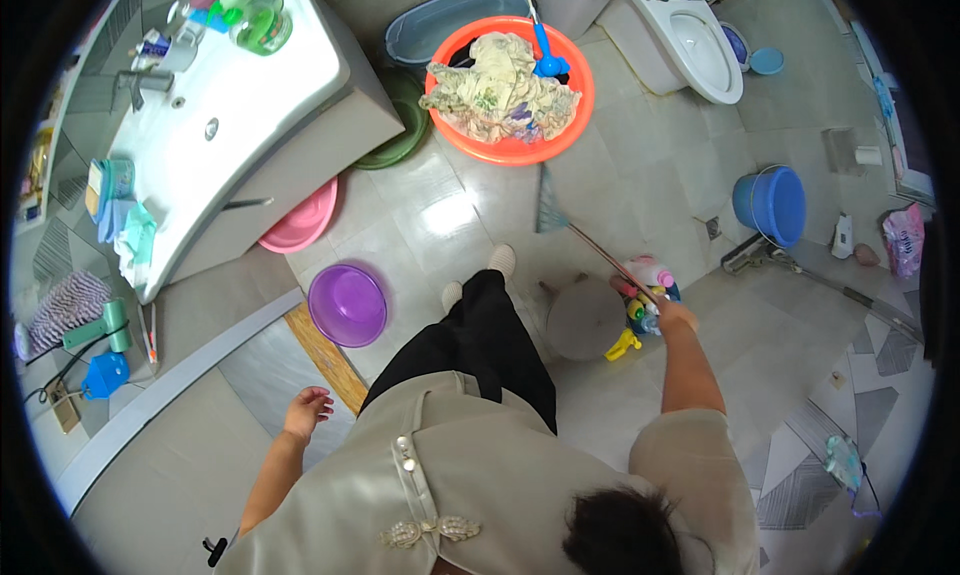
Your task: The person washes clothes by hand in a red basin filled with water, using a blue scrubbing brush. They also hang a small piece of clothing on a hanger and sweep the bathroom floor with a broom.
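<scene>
My right hand (pixel 677 317) grips the thin reddish handle of a broom (pixel 611 261). The broom's flat grey-green head (pixel 550 204) rests on the tiled floor just below an orange basin (pixel 583 129). Crumpled pale patterned laundry (pixel 495 87) fills that basin, and a blue-handled brush-like tool (pixel 550 54) lies on it. My left hand (pixel 306 413) hangs at my side with loosely curled fingers, holding nothing. Nearest to it is the wooden strip (pixel 326 361) at the doorway, with a purple basin (pixel 347 305) a little farther off.
A round grey stool (pixel 586 318) and several cleaning bottles (pixel 646 305) stand beside the broom handle. To the right are a blue bucket (pixel 780 204) and a floor squeegee or mop (pixel 750 254). A toilet (pixel 694 42) is at the back, a washbasin cabinet (pixel 300 144) at left, a pink basin (pixel 304 222) beneath.
</scene>
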Demonstrator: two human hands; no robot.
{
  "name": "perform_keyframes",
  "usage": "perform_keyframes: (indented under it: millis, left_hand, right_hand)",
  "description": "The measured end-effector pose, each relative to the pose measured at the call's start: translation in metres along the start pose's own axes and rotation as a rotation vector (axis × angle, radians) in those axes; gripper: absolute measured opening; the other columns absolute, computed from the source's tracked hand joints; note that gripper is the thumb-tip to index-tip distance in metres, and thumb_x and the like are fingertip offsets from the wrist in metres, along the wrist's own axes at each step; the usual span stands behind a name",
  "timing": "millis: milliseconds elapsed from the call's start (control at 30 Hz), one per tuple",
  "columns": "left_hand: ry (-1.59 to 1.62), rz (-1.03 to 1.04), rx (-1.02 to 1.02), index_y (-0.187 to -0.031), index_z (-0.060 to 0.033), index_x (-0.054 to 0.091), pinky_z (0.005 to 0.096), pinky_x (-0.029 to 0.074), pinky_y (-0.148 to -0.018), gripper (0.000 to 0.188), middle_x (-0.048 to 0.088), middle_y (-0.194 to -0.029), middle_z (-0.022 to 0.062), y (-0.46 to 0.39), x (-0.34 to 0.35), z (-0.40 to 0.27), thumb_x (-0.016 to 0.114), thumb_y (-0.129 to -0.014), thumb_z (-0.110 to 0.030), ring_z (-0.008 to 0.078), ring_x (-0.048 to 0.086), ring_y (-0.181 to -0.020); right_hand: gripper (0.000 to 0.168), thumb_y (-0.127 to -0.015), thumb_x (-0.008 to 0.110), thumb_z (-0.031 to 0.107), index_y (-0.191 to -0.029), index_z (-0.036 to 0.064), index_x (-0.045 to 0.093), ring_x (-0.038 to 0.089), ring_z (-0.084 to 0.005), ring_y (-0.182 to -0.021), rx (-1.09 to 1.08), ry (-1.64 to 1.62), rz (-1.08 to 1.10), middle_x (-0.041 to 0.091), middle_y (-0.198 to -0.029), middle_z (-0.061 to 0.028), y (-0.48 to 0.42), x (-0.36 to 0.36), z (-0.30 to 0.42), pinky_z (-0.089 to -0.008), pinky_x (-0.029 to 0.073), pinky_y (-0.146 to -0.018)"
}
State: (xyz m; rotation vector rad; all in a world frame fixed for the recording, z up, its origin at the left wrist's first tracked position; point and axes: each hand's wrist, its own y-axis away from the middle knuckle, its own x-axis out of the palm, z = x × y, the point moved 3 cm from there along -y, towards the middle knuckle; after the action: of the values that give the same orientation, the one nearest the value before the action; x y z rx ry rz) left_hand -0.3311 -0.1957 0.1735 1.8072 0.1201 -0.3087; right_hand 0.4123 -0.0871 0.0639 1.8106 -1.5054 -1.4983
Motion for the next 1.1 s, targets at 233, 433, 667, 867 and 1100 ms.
perform_keyframes:
  millis: [233, 433, 667, 867, 1100]
  left_hand:
    - [-0.147, 0.104, 0.255, -0.096, -0.0071, 0.057, 0.0267, 0.046, -0.064, 0.01, 0.061, -0.084, 0.0032, -0.009, 0.059, -0.123, 0.05, -0.088, -0.007, 0.0134, 0.057, -0.071]
    - [-0.801, -0.048, 0.699, -0.094, -0.0041, 0.058, 0.028, 0.047, -0.068, 0.011, 0.06, -0.077, 0.0102, -0.006, 0.104, -0.272, 0.058, -0.083, -0.007, 0.0201, 0.056, -0.069]
    - [-1.206, -0.121, 1.52, -0.102, -0.0036, 0.056, 0.0395, 0.041, -0.088, 0.034, 0.057, -0.103, 0.0157, 0.0, 0.16, -0.473, 0.055, -0.07, 0.006, 0.0357, 0.051, -0.099]
    - [-1.532, -0.02, 1.498, -0.095, -0.0042, 0.059, 0.0415, 0.045, -0.077, 0.018, 0.06, -0.095, 0.0178, -0.063, 0.152, -0.569, 0.051, -0.079, -0.005, 0.0364, 0.056, -0.09]
    - [-1.632, 0.055, 1.52, -0.087, -0.009, 0.061, 0.0418, 0.047, -0.07, 0.013, 0.062, -0.086, 0.0137, -0.067, 0.151, -0.572, 0.052, -0.077, -0.011, 0.0335, 0.059, -0.081]
  right_hand:
    - [0.037, -0.092, 0.031, 0.032, -0.121, 0.02, 0.05, 0.054, -0.0304, -0.108, 0.16, -0.033, -0.034, 0.055, -0.119, -0.0123, -0.01, -0.025, -0.081, -0.0423, 0.043, -0.088]
    - [0.029, -0.087, 0.046, 0.029, -0.106, 0.007, 0.054, 0.061, -0.0301, -0.089, 0.066, -0.381, -0.15, 0.062, -0.093, -0.0163, 0.0, 0.035, -0.063, -0.0397, 0.049, -0.073]
    - [0.018, -0.078, 0.057, 0.015, -0.088, 0.002, 0.049, 0.047, -0.0188, -0.042, 0.036, -1.519, 0.205, 0.048, -0.058, -0.0071, 0.087, 0.059, 0.033, -0.0344, 0.041, -0.039]
    - [0.017, -0.081, 0.056, 0.016, -0.08, 0.003, 0.047, 0.043, -0.0159, -0.038, 0.184, -1.593, 0.181, 0.045, -0.053, -0.0054, 0.236, 0.091, 0.113, -0.0322, 0.035, -0.033]
    - [0.02, -0.089, 0.049, 0.027, -0.1, 0.011, 0.052, 0.038, -0.0125, -0.038, 0.587, -2.134, 0.723, 0.043, -0.054, -0.0039, 0.417, 0.192, 0.253, -0.0285, 0.032, -0.033]
